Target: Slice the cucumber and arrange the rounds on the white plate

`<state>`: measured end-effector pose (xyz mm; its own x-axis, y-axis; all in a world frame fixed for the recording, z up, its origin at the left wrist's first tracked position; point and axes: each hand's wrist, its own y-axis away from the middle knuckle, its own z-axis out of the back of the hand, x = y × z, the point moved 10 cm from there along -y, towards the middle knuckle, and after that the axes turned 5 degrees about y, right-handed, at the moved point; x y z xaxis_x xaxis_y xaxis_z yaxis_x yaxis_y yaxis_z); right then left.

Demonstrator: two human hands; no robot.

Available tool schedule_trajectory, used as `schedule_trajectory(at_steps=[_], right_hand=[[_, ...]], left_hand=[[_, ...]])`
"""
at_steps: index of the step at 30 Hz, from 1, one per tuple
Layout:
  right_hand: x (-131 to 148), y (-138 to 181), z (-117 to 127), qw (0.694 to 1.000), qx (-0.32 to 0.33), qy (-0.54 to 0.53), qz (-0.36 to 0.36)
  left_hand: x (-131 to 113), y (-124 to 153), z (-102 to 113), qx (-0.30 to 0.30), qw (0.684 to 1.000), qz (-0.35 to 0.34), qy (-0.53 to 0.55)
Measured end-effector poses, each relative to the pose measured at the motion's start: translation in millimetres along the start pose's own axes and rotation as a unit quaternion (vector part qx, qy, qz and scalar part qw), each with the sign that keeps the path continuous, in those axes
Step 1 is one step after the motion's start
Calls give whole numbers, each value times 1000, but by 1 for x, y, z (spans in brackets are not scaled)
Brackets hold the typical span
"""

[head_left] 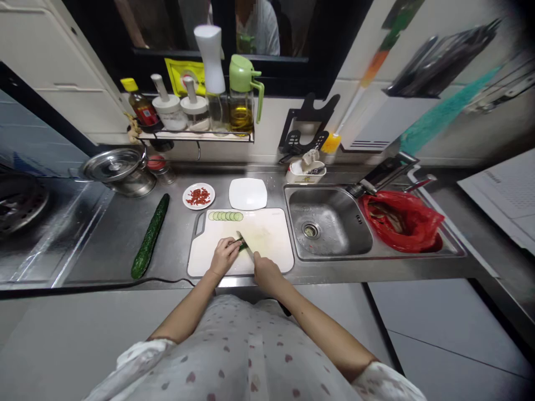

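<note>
On a white cutting board (267, 234), my left hand (224, 255) curls its fingers over a short green cucumber piece (241, 244). My right hand (266, 272) is closed round the handle of a knife (246, 243), whose blade lies against that piece. A row of several cucumber slices (226, 216) lies along the board's far edge. A whole cucumber (150, 235) rests on the steel counter to the left of the board.
Behind the board sit a small plate of red chilli pieces (199, 196) and an empty white square plate (248, 193). A steel sink (328, 223) lies to the right, then a red bag (401, 220). A lidded pot (119, 170) and a bottle shelf (196, 133) stand at the back left.
</note>
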<state>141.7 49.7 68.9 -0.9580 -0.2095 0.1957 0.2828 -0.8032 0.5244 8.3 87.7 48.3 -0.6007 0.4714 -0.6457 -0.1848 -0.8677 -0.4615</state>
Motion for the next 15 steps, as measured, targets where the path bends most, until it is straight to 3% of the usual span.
schedule_trajectory(at_steps=[15], right_hand=[[15, -31, 14, 1000, -16, -9, 7]], left_hand=[[-5, 0, 3, -8, 1000, -23, 2]])
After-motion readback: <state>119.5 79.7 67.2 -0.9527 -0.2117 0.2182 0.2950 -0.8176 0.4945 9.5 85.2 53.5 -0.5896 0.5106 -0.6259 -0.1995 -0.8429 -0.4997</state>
